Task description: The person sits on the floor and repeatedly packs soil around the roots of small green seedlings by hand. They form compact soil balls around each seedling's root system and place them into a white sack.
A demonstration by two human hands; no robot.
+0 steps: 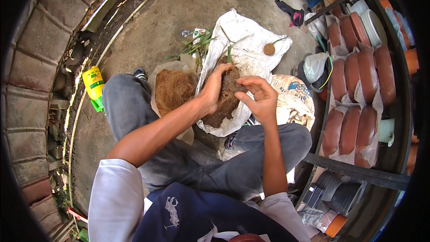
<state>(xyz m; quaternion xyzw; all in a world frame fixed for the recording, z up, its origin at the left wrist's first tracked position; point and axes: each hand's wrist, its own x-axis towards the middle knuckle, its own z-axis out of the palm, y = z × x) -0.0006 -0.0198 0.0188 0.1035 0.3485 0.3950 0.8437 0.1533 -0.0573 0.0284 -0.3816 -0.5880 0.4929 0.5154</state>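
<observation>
My left hand [215, 89] cups a root ball [228, 82] wrapped in brown coir fibre, with a green leaf [229, 53] standing out of its far end. At its right side, the thumb and fingertips of my right hand [261, 98] touch the ball, slightly spread. The ball is held over a white woven sack [248, 37] spread on the ground. Dark soil [216, 120] lies on the sack's near part. A smaller round brown ball [269, 49] with one thin leaf rests on its far right. To the left, a clear plastic bag [153, 82] holds loose coir fibre [174, 90].
Cut green leaves [198, 49] lie left of the sack. A yellow bottle [93, 80] with a green top lies beside a hose [79, 107]. On the right, a metal rack [356, 171] carries stacked brown pots [368, 67]. A printed sack [292, 97] lies by my right knee.
</observation>
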